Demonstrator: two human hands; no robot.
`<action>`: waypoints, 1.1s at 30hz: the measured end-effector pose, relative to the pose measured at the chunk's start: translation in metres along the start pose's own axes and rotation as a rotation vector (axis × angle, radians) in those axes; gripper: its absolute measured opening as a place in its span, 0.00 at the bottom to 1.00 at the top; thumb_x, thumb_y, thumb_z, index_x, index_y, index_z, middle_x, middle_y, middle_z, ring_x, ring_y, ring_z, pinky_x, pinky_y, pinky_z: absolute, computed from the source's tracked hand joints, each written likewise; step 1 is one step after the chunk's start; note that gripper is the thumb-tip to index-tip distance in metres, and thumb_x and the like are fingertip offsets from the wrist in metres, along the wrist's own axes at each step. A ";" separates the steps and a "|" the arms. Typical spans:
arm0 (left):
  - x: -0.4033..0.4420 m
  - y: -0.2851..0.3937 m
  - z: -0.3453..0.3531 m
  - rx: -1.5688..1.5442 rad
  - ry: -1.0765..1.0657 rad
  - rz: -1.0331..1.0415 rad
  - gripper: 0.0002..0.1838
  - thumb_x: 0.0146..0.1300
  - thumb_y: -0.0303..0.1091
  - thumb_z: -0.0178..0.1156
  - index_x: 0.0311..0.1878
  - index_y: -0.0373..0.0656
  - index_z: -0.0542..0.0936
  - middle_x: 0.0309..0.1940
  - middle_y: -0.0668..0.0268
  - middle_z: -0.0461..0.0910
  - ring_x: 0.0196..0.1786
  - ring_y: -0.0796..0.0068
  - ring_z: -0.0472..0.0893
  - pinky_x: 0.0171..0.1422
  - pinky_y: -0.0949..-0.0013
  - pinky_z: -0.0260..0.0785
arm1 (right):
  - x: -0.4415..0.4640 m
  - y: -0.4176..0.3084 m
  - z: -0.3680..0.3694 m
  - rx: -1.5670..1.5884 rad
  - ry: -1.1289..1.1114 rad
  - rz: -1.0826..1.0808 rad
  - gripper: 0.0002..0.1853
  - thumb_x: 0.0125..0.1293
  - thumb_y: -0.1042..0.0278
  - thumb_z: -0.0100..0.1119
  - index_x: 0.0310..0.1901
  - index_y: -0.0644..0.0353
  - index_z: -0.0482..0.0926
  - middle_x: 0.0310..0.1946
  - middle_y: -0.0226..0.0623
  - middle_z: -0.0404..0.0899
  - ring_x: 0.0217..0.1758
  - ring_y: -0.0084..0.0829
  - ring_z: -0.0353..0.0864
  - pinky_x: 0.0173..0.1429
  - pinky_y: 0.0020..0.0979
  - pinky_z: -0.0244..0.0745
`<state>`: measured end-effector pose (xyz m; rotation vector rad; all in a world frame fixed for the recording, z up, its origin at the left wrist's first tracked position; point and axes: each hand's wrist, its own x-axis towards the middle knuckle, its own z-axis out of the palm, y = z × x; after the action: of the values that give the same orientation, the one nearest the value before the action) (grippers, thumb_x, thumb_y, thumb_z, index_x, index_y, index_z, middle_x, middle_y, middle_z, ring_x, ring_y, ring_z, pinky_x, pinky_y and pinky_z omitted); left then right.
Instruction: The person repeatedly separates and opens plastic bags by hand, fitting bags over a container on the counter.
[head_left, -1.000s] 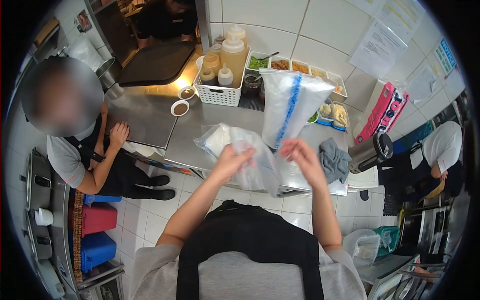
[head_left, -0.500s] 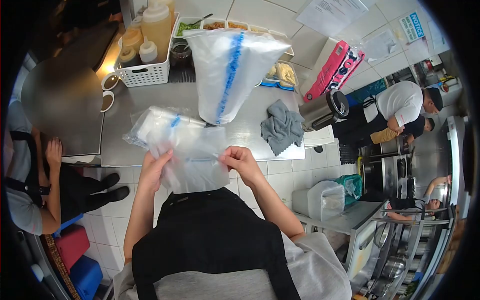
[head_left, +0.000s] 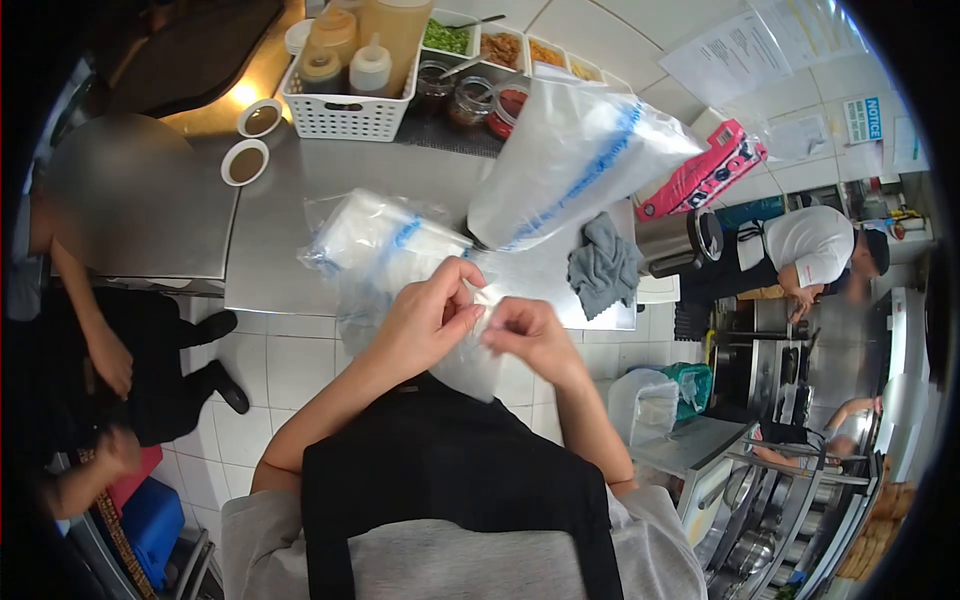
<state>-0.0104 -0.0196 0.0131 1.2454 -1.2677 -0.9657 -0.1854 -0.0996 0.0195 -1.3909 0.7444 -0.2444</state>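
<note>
Just off the counter's front edge, my left hand (head_left: pixel 432 312) is closed in a pinch on the gathered top of a thin clear plastic bag (head_left: pixel 468 370). My right hand (head_left: pixel 532 338), slightly blurred, has its fingers bent and closed on the same bag from the right. The bag's lower part hangs between my hands in front of the apron. Beyond my left hand lies a pack of clear plastic bags (head_left: pixel 372 238) with blue print. Farther right, a large bundle of clear plastic (head_left: pixel 545 165) with a blue printed stripe leans on the steel counter.
A grey cloth (head_left: pixel 604 268) lies at the counter's right end, near a steel lidded container (head_left: pixel 690 245). A white basket of sauce bottles (head_left: pixel 345 115) and two sauce bowls (head_left: pixel 245 162) are at the back left. Another person sits or stands at left; others work at right.
My hands have come together from holding a flat bag apart to pinching its gathered top. The view has shifted, and the person at left has lowered their arm.
</note>
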 end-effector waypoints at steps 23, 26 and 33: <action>-0.003 0.058 -0.024 0.462 0.375 -0.004 0.20 0.49 0.25 0.54 0.47 0.42 0.64 0.15 0.62 0.75 0.20 0.61 0.77 0.26 0.61 0.65 | -0.001 -0.064 0.004 -0.816 0.524 -0.722 0.08 0.49 0.79 0.61 0.34 0.66 0.75 0.31 0.41 0.79 0.29 0.32 0.78 0.36 0.27 0.72; 0.003 0.067 -0.013 0.521 0.329 -0.024 0.20 0.48 0.25 0.54 0.47 0.43 0.65 0.16 0.61 0.75 0.21 0.59 0.77 0.26 0.60 0.65 | -0.025 -0.082 0.028 -0.734 0.300 -0.923 0.07 0.51 0.77 0.60 0.33 0.63 0.74 0.35 0.43 0.78 0.33 0.42 0.79 0.35 0.31 0.74; 0.008 0.076 -0.025 0.670 0.405 -0.020 0.18 0.48 0.25 0.55 0.45 0.42 0.70 0.25 0.65 0.77 0.29 0.68 0.77 0.36 0.65 0.68 | -0.014 -0.058 0.018 -0.944 0.182 -0.487 0.07 0.49 0.75 0.63 0.30 0.63 0.75 0.30 0.44 0.78 0.32 0.42 0.78 0.34 0.35 0.72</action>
<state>0.0061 -0.0147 0.0919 1.8551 -1.2862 -0.2579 -0.1702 -0.0886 0.0792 -2.4787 0.6800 -0.4319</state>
